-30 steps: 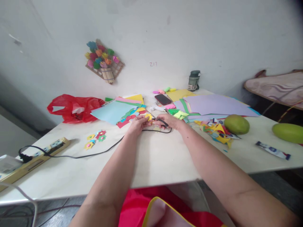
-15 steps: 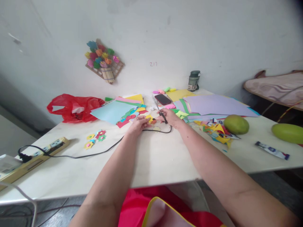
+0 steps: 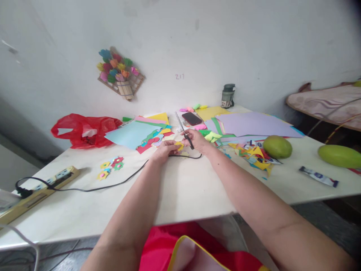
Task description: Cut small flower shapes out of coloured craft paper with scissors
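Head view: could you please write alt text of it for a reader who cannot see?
A person's left hand holds a small yellow piece while the right hand holds scissors over a white table. Around them lie coloured paper sheets, small flower shapes, a phone and two green fruits.

I see left hand (image 3: 165, 151) and right hand (image 3: 196, 142) bare, forearms (image 3: 132, 210) bare too; one small dot (image 3: 218, 164) marks the right one. Bright red garment (image 3: 153, 246) at the lap: curved yellow edging (image 3: 175, 251), pale panel (image 3: 193, 256) inside it. Garment type unclear from here.
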`<state>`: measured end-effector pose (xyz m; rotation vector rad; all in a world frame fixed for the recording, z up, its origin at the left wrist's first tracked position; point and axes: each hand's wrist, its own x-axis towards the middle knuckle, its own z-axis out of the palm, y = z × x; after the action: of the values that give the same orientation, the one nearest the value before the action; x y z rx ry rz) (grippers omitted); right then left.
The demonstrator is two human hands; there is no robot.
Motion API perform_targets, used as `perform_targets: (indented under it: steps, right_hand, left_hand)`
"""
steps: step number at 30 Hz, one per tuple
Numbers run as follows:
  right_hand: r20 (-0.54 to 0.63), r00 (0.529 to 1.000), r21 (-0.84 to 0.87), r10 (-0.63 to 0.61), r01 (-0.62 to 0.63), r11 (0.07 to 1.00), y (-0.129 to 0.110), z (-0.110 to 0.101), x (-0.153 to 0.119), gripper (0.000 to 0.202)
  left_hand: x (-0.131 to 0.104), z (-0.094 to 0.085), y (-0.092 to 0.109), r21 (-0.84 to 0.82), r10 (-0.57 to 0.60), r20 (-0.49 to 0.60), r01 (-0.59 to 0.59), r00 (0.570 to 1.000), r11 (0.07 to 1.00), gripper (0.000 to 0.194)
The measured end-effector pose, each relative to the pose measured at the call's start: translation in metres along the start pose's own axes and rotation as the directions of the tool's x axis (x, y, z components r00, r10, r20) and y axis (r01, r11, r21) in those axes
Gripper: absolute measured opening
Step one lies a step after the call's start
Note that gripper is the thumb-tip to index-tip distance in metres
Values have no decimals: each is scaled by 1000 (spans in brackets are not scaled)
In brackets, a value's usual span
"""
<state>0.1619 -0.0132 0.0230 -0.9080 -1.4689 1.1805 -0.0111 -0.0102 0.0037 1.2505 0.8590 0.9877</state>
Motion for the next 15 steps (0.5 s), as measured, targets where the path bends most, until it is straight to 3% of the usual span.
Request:
perform_targets:
  steps: [11,15]
  right_hand:
    - [-87,993,41,83,-79,996,-4,2,-1,27]
    - [-135,985,43,111,-106,993,-3,0,0,30]
  left_hand:
    - [0,0,1,-50,31,-52,-33,998,998,26]
    - [1,-1,0,-34,33,-26,-33,999,999,26]
